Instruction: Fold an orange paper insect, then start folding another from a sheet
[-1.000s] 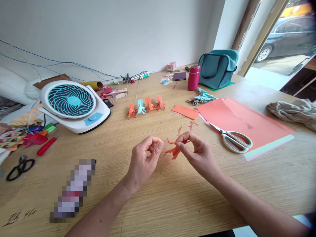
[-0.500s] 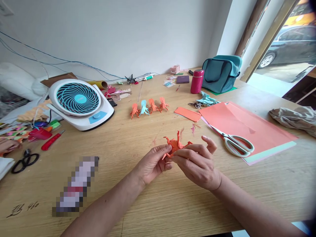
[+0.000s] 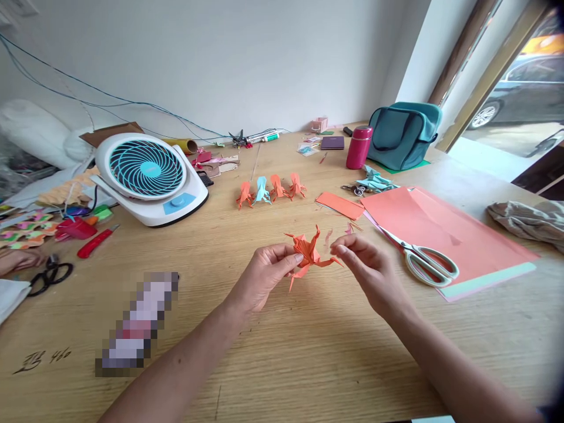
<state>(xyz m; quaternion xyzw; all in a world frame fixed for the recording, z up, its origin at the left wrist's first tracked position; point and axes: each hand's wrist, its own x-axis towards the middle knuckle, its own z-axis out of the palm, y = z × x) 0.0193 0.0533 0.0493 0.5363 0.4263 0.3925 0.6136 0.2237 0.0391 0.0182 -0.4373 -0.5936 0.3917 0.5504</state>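
Observation:
My left hand pinches a small orange folded paper figure a little above the wooden table. The figure has thin legs that stick out to the sides. My right hand is close on the figure's right, its thumb and forefinger pinched at the tip of one leg. Farther back on the table stands a row of several finished paper figures, orange ones and a light blue one.
White-handled scissors lie on orange paper sheets to the right. A white and teal fan stands at the left, with black scissors and a red knife nearby. A teal bag and pink bottle stand behind.
One second ago my right hand alone held the figure. My left hand then took hold of it, and my right hand has drawn back to one leg's tip.

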